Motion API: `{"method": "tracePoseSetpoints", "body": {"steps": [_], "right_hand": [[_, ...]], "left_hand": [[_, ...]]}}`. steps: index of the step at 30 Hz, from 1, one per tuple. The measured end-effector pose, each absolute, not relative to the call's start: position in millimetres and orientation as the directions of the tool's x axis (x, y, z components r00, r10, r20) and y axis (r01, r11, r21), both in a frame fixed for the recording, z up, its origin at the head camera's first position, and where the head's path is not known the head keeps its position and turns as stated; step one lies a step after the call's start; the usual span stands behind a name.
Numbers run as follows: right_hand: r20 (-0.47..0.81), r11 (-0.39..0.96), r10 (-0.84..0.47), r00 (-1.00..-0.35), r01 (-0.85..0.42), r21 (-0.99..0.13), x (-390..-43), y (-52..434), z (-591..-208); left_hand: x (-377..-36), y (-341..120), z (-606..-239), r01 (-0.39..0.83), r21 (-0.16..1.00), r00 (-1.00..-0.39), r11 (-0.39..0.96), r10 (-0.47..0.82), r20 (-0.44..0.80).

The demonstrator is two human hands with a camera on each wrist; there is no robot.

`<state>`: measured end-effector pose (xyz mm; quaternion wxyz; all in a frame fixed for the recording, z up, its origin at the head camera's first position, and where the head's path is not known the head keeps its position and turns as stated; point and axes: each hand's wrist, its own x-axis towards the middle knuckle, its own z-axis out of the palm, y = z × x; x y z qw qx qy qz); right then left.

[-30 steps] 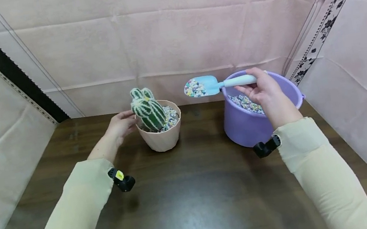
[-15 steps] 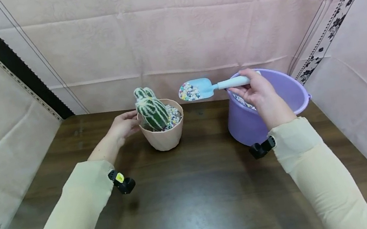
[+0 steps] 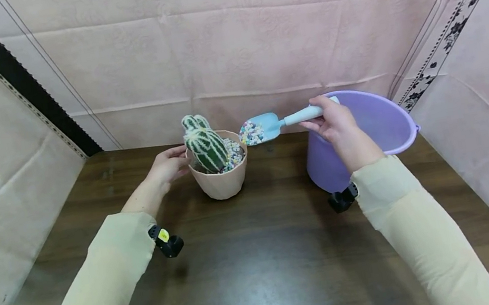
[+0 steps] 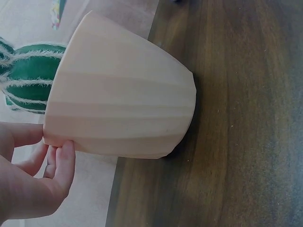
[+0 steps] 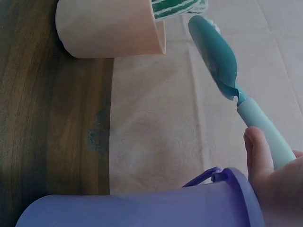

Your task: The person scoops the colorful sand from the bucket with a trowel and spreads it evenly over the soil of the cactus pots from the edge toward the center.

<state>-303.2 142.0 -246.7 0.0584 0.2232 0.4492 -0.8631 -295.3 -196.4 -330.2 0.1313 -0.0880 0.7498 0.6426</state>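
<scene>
A peach pot (image 3: 222, 180) (image 4: 118, 109) (image 5: 109, 28) stands mid-table with a green white-ribbed cactus (image 3: 207, 147) (image 4: 28, 78) and coloured pebbles in it. My left hand (image 3: 168, 165) (image 4: 33, 175) rests against the pot's left rim with fingers fairly straight. My right hand (image 3: 335, 125) (image 5: 277, 179) grips the pale handle of a light blue scoop (image 3: 269, 126) (image 5: 215, 54). The scoop's blade, loaded with coloured pebbles, tilts down right at the pot's right rim. A purple bucket (image 3: 366, 136) (image 5: 142, 208) stands to the right, beneath and behind my right hand.
The dark wooden table (image 3: 253, 268) is enclosed by pink cloth walls (image 3: 232, 42) at the back and both sides. Small black wrist cameras (image 3: 167, 241) hang under both sleeves.
My right hand has carried the loaded scoop leftward and down from above the bucket to the pot's rim, tipping its blade. The left hand has stayed on the pot.
</scene>
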Motion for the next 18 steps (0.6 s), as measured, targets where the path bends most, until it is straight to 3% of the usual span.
{"method": "tracePoseSetpoints", "body": {"steps": [7, 18], "right_hand": [[-0.368, -0.437, 0.215, -0.904, 0.248, -0.864, -306, 128, -248], [-0.293, -0.32, 0.244, -0.924, 0.209, -0.924, -309, 119, -252]], "left_hand": [[-295, -195, -329, -0.293, 0.948, -0.953, 0.124, 0.037, -0.299], [-296, -196, -331, -0.29, 0.949, -0.955, 0.122, 0.034, -0.296]]}}
